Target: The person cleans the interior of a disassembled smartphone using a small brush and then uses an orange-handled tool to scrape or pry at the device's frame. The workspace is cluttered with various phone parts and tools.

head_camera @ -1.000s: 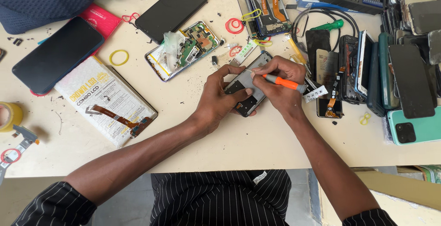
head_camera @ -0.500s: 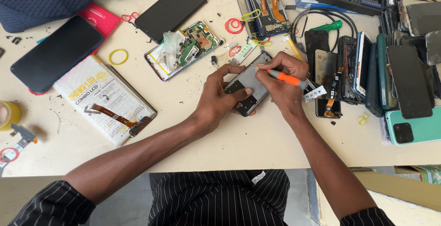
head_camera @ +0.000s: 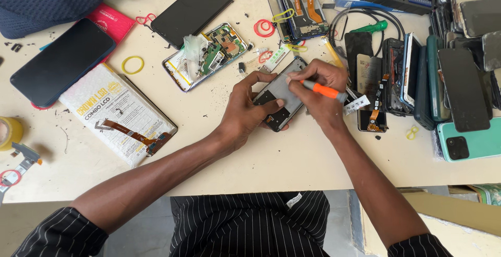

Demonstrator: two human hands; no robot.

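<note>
phone frame [head_camera: 281, 94] on the table [head_camera: 292, 163] between my hands, long axis slanting from near-left to far-right | my left hand [head_camera: 245, 112] grips its near end | my right hand [head_camera: 322, 91], nearer its far end, pinches the orange screwdriver [head_camera: 321, 89], tip on frame

Cream worktable [head_camera: 271, 168], evenly lit, grey floor [head_camera: 339, 210] below its front edge

White padded package [head_camera: 112, 115] left of centre, beside black screen [head_camera: 61, 62].
</note>
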